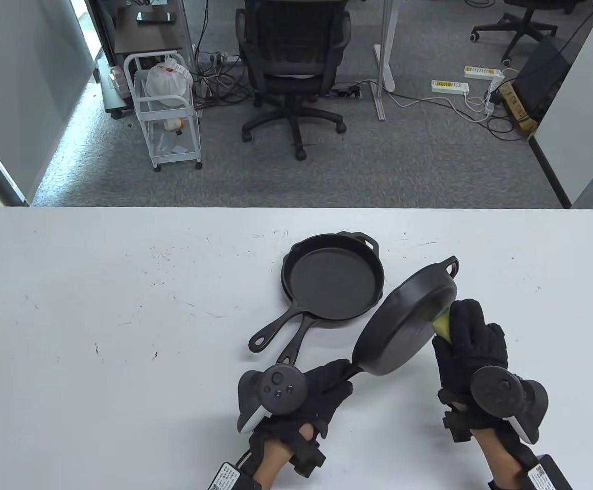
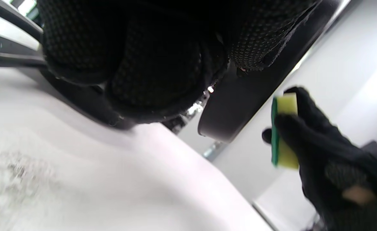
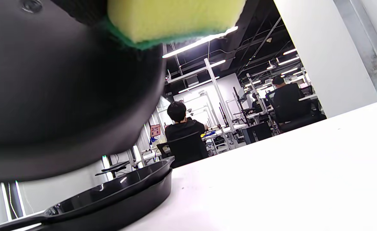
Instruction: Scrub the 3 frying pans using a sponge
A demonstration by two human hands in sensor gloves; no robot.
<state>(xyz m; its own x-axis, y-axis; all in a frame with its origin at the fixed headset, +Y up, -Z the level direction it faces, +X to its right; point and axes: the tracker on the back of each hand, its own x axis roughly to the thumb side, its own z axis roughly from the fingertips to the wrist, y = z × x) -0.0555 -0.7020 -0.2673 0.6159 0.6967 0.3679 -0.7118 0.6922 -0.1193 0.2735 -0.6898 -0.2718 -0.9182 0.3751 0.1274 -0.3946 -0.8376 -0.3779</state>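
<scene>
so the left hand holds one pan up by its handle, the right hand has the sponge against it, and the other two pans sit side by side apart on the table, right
Not quite. The other two pans are stacked, one nested in the other, as the table view and right wrist view show. The rest holds: the left hand holds the tilted pan by its handle, and the right hand has the sponge against it.

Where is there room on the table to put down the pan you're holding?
The table's whole left side, left of the stacked pans, is bare, and so is the far right corner. It is crowded in the middle, around the tilted pan and both hands.
</scene>
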